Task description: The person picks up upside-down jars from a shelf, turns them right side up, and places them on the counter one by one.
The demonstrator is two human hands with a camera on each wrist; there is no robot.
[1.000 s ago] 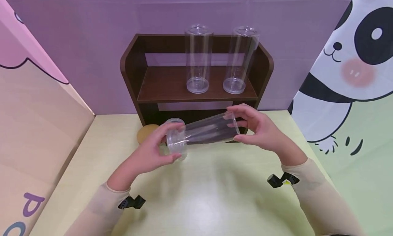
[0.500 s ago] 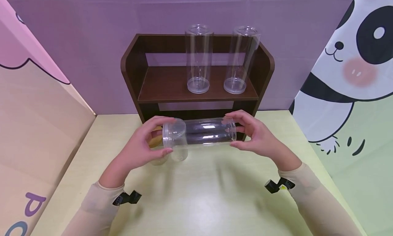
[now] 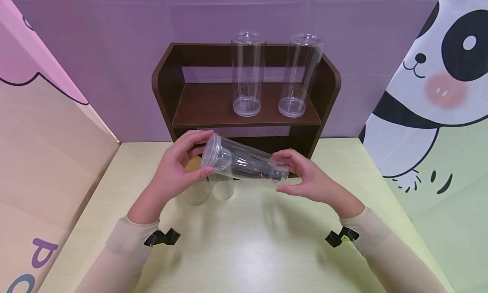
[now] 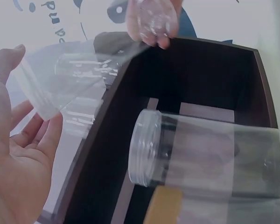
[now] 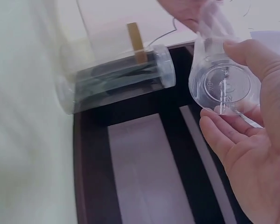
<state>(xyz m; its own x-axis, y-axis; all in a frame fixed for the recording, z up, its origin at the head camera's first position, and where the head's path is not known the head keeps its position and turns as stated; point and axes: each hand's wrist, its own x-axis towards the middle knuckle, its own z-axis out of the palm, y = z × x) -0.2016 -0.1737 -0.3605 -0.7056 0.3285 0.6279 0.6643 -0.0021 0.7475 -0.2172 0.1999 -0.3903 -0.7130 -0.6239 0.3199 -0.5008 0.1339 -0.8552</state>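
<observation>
Jar (image 3: 244, 161) tilts between cupped left hand (image 3: 172, 168) and right hand (image 3: 313, 181).

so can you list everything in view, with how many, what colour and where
Held canister: 1, clear, tilted between both hands
Shelf canisters: 2, clear, standing on the upper board
Clear-topped canister: 1, clear, on the table before the shelf
Tan-topped canister: 1, clear, left of that one
Shelf: 1, dark brown, back of the table
Table: 1, pale yellow, below the hands
Backdrop: 1, purple, behind the shelf
Printed panels: 2, multicoloured, left and right
Wrist cameras: 2, black, one per wrist
Sleeves: 2, beige, forearms
Left hand: 1, bare, gripping the ringed end
Right hand: 1, bare, gripping the other end
</observation>
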